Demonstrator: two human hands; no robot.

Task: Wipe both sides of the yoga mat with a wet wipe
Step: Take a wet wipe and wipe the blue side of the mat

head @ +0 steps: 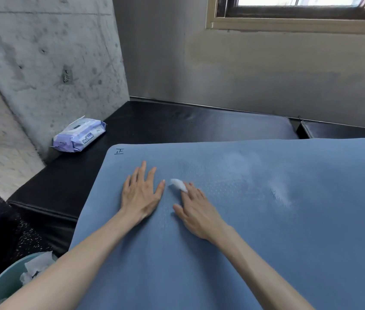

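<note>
A blue yoga mat lies spread flat over a black padded bench, filling the lower right of the view. A small handwritten mark sits near its far left corner. My left hand rests flat on the mat with fingers spread, holding nothing. Just to its right, my right hand presses a small crumpled white wet wipe against the mat under its fingertips. Pale damp streaks show on the mat to the right of the hands.
A purple pack of wet wipes lies on the black bench by the concrete wall at the left. A teal bin with used wipes stands at the lower left. A window is at the upper right.
</note>
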